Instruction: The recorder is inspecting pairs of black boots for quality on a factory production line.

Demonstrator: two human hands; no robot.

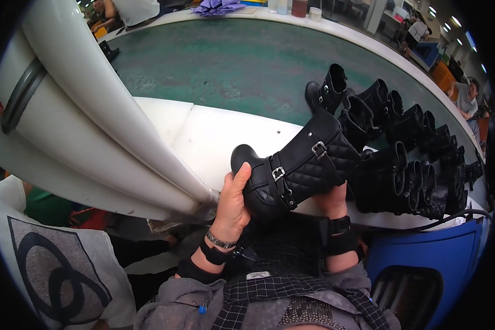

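Observation:
A black boot (pixel 297 170) with quilted panels, straps and silver buckles lies tilted across both my hands, its toe to the left and its shaft opening to the upper right. My left hand (pixel 234 201) grips the foot part, thumb on the upper near the toe. Under the shaft is my right hand (pixel 333 201), supporting the boot from below; its fingers are mostly hidden behind the leather. The boot is held above the near edge of a white tabletop (pixel 214 135).
Several similar black boots (pixel 418 126) stand in rows to the right. Beyond the white top runs a green conveyor belt (pixel 203 60). White pipes (pixel 115 110) rise at the left. A blue plastic bin (pixel 423 253) stands low right. A person in white (pixel 60 264) is at the left.

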